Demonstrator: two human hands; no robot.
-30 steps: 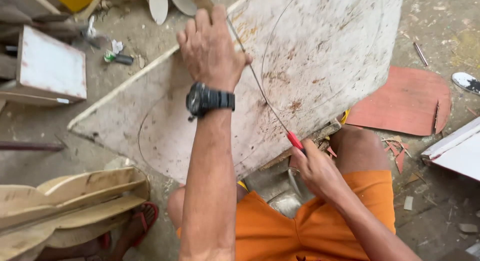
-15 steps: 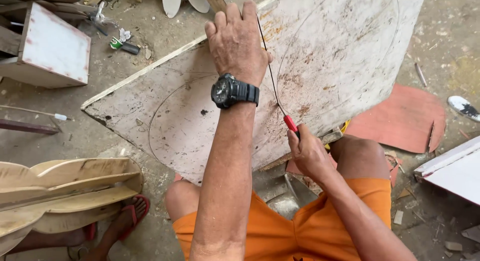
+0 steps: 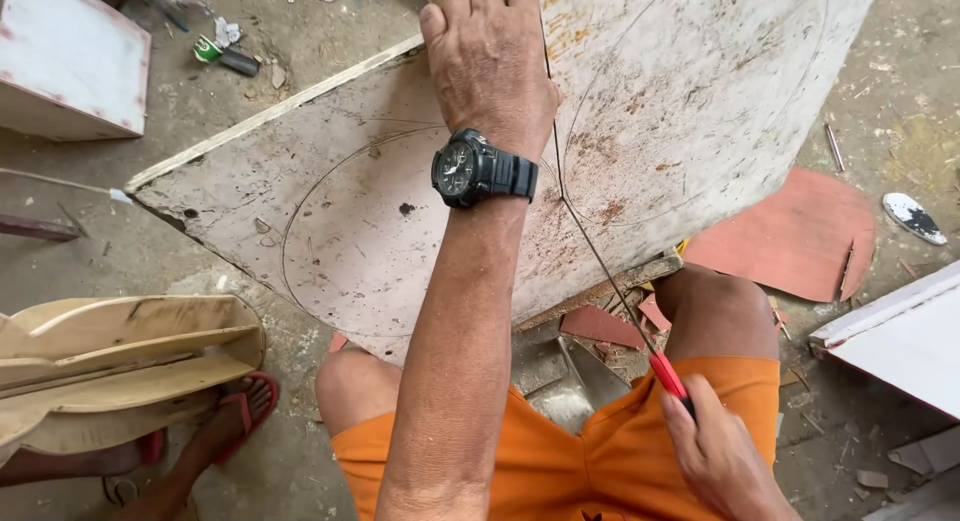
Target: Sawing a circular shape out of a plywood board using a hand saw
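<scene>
Saw blade (image 3: 590,246) partly behind left hand (image 3: 490,66); fingertips cut off.

The board (image 3: 330,211) is rough, matt, worn painted wood; the saw blade (image 3: 600,261) thin metal; its handle (image 3: 668,374) glossy red plastic.

head camera | looks steeply down | close over board (image 3: 330,211), knees

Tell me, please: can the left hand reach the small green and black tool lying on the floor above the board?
Probably yes: the left hand rests on the white board, and the tool lies just past the board's edge, with only bare floor between them.
</scene>
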